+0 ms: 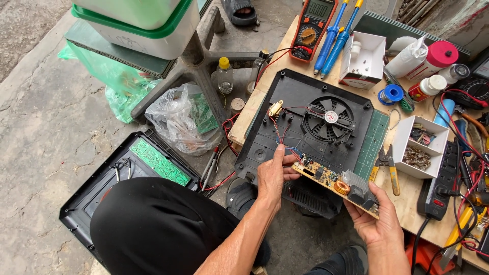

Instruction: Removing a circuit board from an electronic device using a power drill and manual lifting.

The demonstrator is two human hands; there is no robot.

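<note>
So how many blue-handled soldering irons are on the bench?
2: the soldering irons lie side by side at the bench's far edge, between the multimeter and a white box. Others may be hidden.

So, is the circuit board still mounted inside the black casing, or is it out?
Out. Both hands hold the circuit board above the black casing; thin wires still join them.

Tan circuit board (336,184) with copper coil, black plastic housing (300,117), orange multimeter (311,28), two blue soldering irons (333,38), yellow-handled pliers (388,170).
</note>
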